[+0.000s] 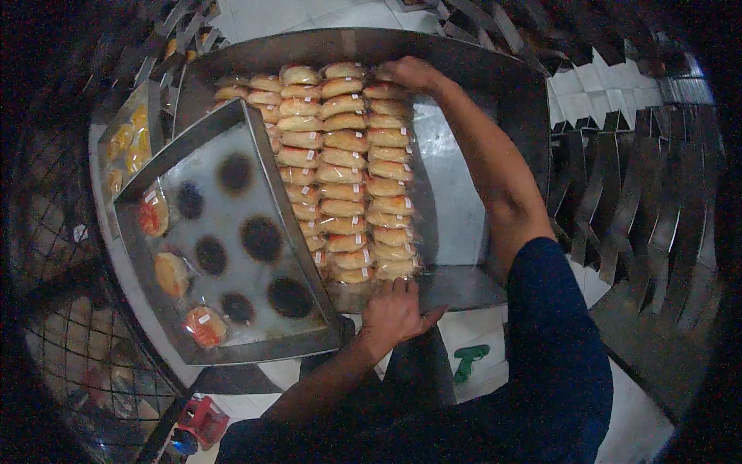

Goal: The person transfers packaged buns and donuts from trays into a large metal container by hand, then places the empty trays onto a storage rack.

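Note:
Rows of plastic-wrapped bread buns [343, 156], several bearing small white labels, stand on edge in a large metal tray [524, 116]. My right hand [408, 72] touches the far end of the rightmost row; its fingers are partly blurred. At the near end of the rows, my left hand [394, 310] rests its fingertips against the last buns, thumb spread to the right. A second metal tray [232, 238] with dark round marks overlaps the left rows. Along its left side lie a wrapped red-topped bun [153, 214], a wrapped pale bun [171, 274] and another wrapped red-topped bun [204, 326].
At the far left, another tray [152, 116] holds yellow-topped wrapped items. Metal racks [632, 214] stand at the right. A green object [468, 362] lies on the tiled floor below. A red object [203, 420] is at lower left, near a wire grid [87, 348].

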Tool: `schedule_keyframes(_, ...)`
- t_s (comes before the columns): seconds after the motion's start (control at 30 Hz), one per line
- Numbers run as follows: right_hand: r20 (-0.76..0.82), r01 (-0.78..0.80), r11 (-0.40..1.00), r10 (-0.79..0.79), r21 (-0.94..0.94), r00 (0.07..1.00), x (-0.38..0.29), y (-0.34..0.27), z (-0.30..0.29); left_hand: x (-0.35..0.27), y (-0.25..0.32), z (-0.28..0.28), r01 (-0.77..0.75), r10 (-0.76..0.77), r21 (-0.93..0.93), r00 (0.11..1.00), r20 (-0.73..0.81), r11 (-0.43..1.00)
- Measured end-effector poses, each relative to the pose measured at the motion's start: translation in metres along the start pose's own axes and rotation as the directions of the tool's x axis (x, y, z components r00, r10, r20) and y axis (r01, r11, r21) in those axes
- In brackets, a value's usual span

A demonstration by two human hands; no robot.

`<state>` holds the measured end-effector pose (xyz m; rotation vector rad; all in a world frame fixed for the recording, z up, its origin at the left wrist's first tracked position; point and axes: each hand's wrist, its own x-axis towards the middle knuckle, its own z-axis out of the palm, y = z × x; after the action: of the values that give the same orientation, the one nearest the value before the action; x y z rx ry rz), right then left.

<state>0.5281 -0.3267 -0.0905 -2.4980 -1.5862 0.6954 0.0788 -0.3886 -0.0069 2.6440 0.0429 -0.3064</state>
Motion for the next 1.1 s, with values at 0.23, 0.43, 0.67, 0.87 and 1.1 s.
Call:
schedule_keyframes(0.23,-0.449,0.516,0.042,0.554,0.856,0.701,-0.06,-0.038,0.079,0.001,0.0,0.008,0.005,-0.006,-0.059,1.0,-0.02,0.998)
schedule_keyframes(0.43,-0.263,0.389,-0.197,0.465,0.9,0.845,-0.025,-0.061,0.073,0.003,0.001,0.011,0.05,-0.049,-0.009,0.998,0.032,0.999)
schedule_keyframes(0.67,-0.042,0.259,-0.245,0.646,0.934,0.762,-0.06,-0.021,0.116,0.002,-0.002,0.019,0.005,-0.005,0.004,0.999,0.045,1.0)
schedule_keyframes(0.87,0.608,-0.31,-0.601,0.386,0.736,0.694,-0.252,-0.141,0.15,0.001,0.006,0.018,0.054,-0.053,-0.029,0.998,0.028,0.998)
schedule_keyframes(1.1,0.527,-0.367,-0.473,0.268,0.801,0.806,-0.223,-0.175,0.101,0.001,0.002,0.009,0.073,-0.072,-0.021,0.995,0.064,0.997)
